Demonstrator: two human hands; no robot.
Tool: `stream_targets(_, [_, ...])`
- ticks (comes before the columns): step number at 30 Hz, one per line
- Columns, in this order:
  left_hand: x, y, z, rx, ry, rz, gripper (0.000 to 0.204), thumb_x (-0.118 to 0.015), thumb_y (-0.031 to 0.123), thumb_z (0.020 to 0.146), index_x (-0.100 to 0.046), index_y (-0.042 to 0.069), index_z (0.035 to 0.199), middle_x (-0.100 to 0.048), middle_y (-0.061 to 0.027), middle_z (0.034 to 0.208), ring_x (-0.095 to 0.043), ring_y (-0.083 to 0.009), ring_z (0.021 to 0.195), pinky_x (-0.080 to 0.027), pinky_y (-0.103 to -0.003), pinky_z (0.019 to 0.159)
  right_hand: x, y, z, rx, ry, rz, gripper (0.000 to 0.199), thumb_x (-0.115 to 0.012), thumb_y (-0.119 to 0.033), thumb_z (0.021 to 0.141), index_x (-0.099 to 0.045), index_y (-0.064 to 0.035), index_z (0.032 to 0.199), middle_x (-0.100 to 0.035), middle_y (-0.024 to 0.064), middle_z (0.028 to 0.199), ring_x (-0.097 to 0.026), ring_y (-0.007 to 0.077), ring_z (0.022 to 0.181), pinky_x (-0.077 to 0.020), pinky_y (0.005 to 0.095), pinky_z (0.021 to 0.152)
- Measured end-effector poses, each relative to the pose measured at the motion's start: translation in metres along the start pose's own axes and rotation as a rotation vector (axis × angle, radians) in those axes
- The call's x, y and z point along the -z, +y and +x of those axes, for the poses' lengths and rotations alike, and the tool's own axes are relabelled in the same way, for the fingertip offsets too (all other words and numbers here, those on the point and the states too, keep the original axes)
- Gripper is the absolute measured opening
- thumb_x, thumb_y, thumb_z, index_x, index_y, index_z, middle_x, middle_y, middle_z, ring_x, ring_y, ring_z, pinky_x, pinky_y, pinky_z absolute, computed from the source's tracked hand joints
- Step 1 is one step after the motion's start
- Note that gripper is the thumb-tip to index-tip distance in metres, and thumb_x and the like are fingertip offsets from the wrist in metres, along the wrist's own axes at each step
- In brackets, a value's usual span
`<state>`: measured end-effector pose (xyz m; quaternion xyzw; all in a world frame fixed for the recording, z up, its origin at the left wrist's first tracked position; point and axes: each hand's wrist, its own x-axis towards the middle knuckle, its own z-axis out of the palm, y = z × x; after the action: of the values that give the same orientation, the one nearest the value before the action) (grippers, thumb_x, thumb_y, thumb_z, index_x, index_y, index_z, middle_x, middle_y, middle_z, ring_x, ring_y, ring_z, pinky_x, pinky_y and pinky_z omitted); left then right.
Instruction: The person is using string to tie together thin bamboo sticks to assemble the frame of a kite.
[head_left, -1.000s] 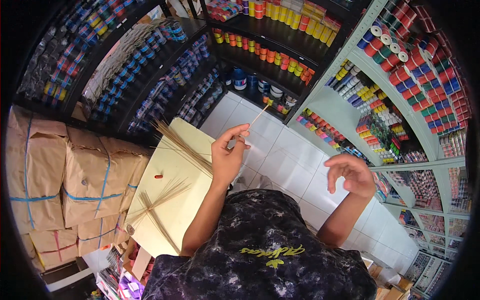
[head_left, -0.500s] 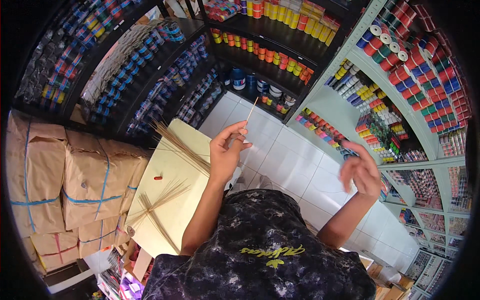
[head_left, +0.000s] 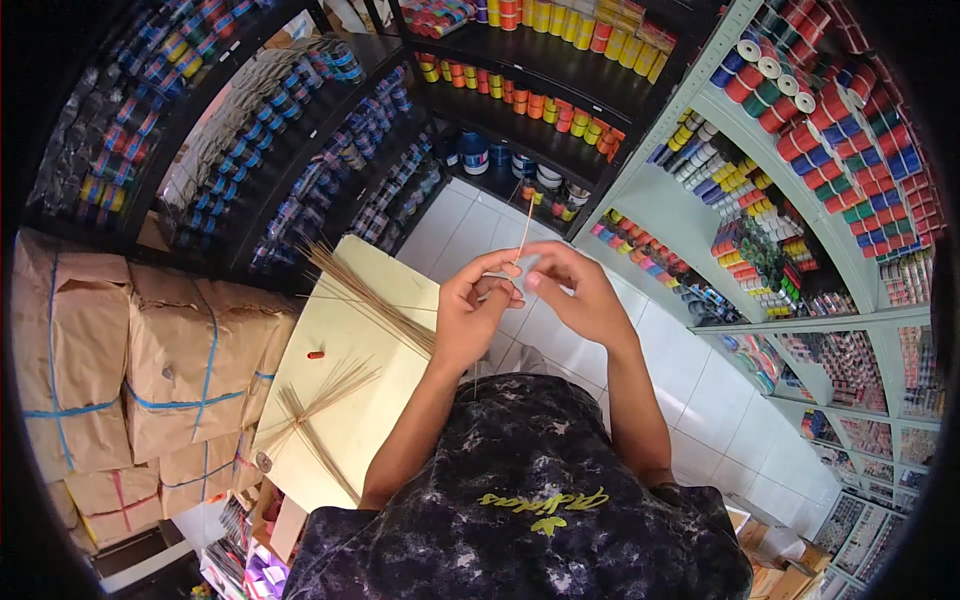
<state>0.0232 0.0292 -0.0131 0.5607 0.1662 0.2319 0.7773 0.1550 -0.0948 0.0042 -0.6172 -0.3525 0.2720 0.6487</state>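
My left hand (head_left: 478,308) is closed in a pinch on a thin wooden stick (head_left: 526,225), which points up and away from me. Close beside it, my right hand (head_left: 585,300) has its fingers curled in toward the thumb near the stick's lower part. Its fingertips are slightly blurred, and anything between them is too fine to make out. On the pale yellow tabletop (head_left: 330,385) at left, a bundle of thin sticks (head_left: 375,300) lies by the far edge. A crossed pile of sticks (head_left: 305,420) spreads nearer me, and a small red object (head_left: 316,355) sits between them.
Brown paper parcels (head_left: 180,340) tied with blue string are stacked at far left. Black shelves (head_left: 560,75) with coloured spools stand ahead, and grey-green shelves (head_left: 690,240) with more spools run along the right. Blue tubs (head_left: 473,155) sit low ahead. White tiles (head_left: 640,350) cover the floor.
My right hand has come in from the right to beside the left hand. My left hand, with the stick, has shifted slightly right, and the stick stands a little more upright.
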Motion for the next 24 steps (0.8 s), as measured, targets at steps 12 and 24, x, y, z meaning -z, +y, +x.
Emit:
stream_targets(12, [0.002, -0.003, 0.0, 0.008, 0.015, 0.032, 0.05, -0.046, -0.014, 0.088, -0.062, 0.002, 0.133, -0.059, -0.0071, 0.111, -0.061, -0.0091, 0.083, -0.06, -0.03, 0.083, -0.003, -0.015, 0.008, -0.1, 0.064, 0.001, 0.013, -0.062, -0.012, 0.1, -0.07, -0.0027, 0.103, -0.045, -0.0112, 0.066, -0.032, -0.0017, 0.058, -0.024, 0.0202, 0.052])
stream_targets(24, [0.005, -0.011, 0.004, 0.012, 0.027, -0.028, 0.046, -0.046, -0.013, 0.09, -0.062, 0.0, 0.131, -0.059, -0.008, 0.112, -0.062, -0.0099, 0.088, -0.06, -0.033, 0.087, -0.013, -0.025, -0.005, -0.11, 0.139, -0.005, 0.014, -0.061, -0.014, 0.101, -0.071, -0.0037, 0.102, -0.049, -0.0106, 0.066, -0.035, -0.002, 0.058, -0.0251, 0.0197, 0.051])
